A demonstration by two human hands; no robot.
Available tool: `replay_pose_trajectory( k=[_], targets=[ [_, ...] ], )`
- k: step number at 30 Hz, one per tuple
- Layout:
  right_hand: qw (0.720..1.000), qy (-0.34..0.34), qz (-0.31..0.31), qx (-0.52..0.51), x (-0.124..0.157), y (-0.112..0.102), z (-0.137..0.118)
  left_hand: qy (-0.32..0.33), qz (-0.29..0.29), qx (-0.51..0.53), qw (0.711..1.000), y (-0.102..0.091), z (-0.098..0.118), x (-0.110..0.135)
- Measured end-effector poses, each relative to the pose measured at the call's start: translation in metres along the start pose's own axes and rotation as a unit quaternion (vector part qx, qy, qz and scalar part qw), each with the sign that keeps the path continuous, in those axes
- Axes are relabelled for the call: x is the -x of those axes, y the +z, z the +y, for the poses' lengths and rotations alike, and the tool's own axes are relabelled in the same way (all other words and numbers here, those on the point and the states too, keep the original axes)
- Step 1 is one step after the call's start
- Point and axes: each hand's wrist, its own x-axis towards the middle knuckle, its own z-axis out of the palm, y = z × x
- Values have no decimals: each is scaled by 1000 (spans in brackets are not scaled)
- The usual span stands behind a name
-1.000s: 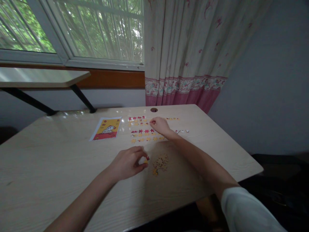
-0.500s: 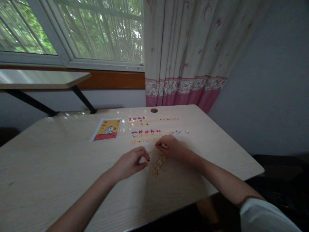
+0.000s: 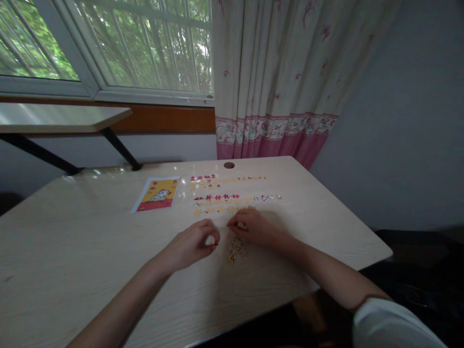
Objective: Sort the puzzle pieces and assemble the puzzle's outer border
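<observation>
My left hand (image 3: 194,244) hovers over the table left of a loose heap of jigsaw puzzle pieces (image 3: 235,249). Its thumb and index finger pinch a small puzzle piece, mostly covered by the fingertips. Just behind the heap is my right hand (image 3: 252,226), its thumb and fingertips pressed together; whatever they hold is too small to make out. Beyond it, pieces lie sorted in rows: red pieces (image 3: 217,197), yellow pieces (image 3: 217,203) and some white ones (image 3: 268,197) at the right end. Farther back run more red pieces (image 3: 203,178) and yellow ones.
A printed picture sheet (image 3: 156,194) of a white animal on yellow and red lies left of the rows. At the table's back edge is a round cable hole (image 3: 229,165). A raised shelf (image 3: 65,117) stands back left, and a curtain (image 3: 268,87) hangs behind.
My right hand has drawn back slightly from the rows toward the heap, uncovering more yellow pieces. My left fingertips have closed further around the small piece. The view has shifted a little.
</observation>
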Motion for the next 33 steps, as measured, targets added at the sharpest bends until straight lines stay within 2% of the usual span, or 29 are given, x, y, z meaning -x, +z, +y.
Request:
replay_pose_trajectory(
  k=[5,16,21,26,30,33],
  targets=[
    [1000,0,-19,14,-1,-2,-4,-44,28,-45,998,2,-11,3],
    [999,-4,-19,26,-1,-5,-9,30,-13,23,999,4,-11,1],
    [999,-16,-10,26,-1,-4,-6,16,14,-12,1000,3,-16,4],
    [1000,-13,-8,25,-1,-2,-4,34,17,-12,999,4,-21,5],
    [1000,-19,-7,18,0,-2,-5,39,16,18,999,2,-15,2],
    [1000,-23,-9,12,0,-3,-5,15,5,28,999,-1,-7,0]
  ],
)
